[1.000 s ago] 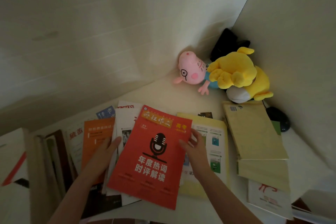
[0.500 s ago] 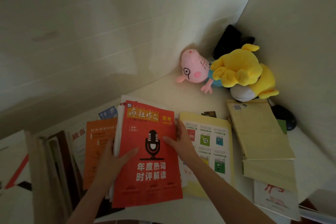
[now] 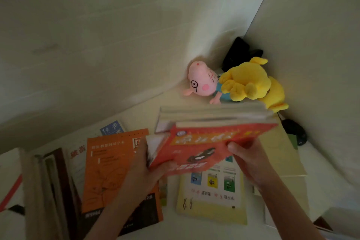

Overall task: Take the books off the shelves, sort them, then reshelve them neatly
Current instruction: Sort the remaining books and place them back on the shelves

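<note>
The stack [image 3: 212, 115], topped by the red book [image 3: 204, 139], is hanging tilted in the air over the yellow booklet [image 3: 212, 202]. The left hand [image 3: 144, 171] is gripping its left edge and the right hand [image 3: 251, 161] its right. The orange book [image 3: 115, 171] is lying just left. The pig [image 3: 202, 82] and yellow plush [image 3: 249, 82] are crowding the corner behind, with the mouse [image 3: 296, 131] near.

Left hand [image 3: 144, 173], right hand [image 3: 251, 161], both bare, slim left forearm [image 3: 109, 214], right forearm [image 3: 288, 206], uncovered, fingers [image 3: 233, 145] motion-blurred
</note>
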`<state>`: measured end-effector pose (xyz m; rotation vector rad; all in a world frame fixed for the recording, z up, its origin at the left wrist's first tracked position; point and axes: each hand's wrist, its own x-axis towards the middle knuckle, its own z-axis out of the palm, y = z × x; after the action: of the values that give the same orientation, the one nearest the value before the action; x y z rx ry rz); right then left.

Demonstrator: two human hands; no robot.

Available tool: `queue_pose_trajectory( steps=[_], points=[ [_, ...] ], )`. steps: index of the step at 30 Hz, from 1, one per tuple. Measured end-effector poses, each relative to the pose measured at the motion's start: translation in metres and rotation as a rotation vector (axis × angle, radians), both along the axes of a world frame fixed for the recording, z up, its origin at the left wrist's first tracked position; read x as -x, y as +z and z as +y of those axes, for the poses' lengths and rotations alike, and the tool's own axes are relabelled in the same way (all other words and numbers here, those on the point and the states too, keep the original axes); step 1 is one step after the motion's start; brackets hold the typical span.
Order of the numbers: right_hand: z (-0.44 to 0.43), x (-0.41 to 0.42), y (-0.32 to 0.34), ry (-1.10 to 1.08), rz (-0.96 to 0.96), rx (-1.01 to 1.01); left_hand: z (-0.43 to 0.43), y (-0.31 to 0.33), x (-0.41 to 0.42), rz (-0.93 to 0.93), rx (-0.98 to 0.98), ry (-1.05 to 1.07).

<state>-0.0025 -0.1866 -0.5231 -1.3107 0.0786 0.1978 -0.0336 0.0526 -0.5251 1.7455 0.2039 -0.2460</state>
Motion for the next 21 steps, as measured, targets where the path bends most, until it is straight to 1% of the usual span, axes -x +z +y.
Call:
queue_pose_trajectory(
  steps=[2,4,7,12,14,16,21],
  points=[
    [-0.01,0.011,-0.002,-0.031,-0.003,0.128,-0.012,-0.008,-0.009,-0.005,0.01,-0.104],
    [-0.017,0.02,-0.013,-0.022,0.061,0.245,-0.018,-0.019,-0.014,0.039,0.051,-0.175],
    [-0.023,0.024,-0.026,0.033,0.13,0.335,-0.028,-0.024,-0.02,0.028,0.098,-0.181],
    [-0.032,0.018,-0.031,-0.003,0.119,0.26,-0.042,-0.019,-0.023,-0.023,0.153,-0.155],
    [-0.028,0.016,-0.036,-0.037,0.118,0.206,-0.043,-0.026,-0.025,-0.051,0.152,-0.11],
    [-0.022,0.013,-0.04,-0.088,0.111,0.185,-0.041,-0.042,-0.029,-0.036,0.173,-0.039],
    [-0.022,0.008,-0.044,-0.092,0.068,0.294,-0.042,-0.058,-0.039,0.04,0.18,-0.061]
  ],
)
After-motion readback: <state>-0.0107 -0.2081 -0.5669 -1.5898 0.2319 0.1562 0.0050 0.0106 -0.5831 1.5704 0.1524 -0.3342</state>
